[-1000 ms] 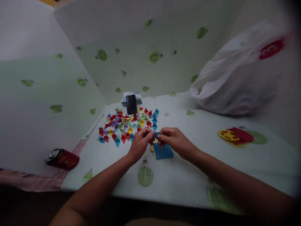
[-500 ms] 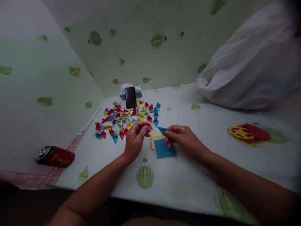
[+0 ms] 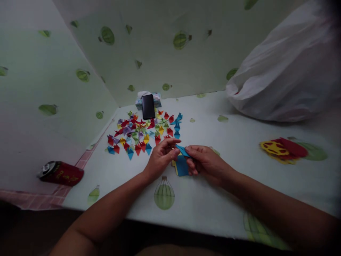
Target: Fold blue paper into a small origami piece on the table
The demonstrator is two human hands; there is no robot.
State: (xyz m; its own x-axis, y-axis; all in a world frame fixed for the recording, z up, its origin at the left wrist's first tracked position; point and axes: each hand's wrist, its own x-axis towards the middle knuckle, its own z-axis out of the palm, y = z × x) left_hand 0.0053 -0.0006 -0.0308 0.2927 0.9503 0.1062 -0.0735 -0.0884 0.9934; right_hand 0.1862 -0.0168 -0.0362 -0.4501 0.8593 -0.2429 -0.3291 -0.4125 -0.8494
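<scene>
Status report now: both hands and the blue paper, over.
Left hand and right hand both pinch folded blue paper. Paper squares lie beneath. Folded pieces lie beyond, apart.

No legible text, number or brand could be made out. Yellow markings were seen on the side of the red can [image 3: 61, 172] lying at the left edge of the table, but they were too blurred to be read. The screen of the black phone [image 3: 148, 106] was dark, and the pattern on the tissue pack [image 3: 157, 101] behind it could not be deciphered.
</scene>
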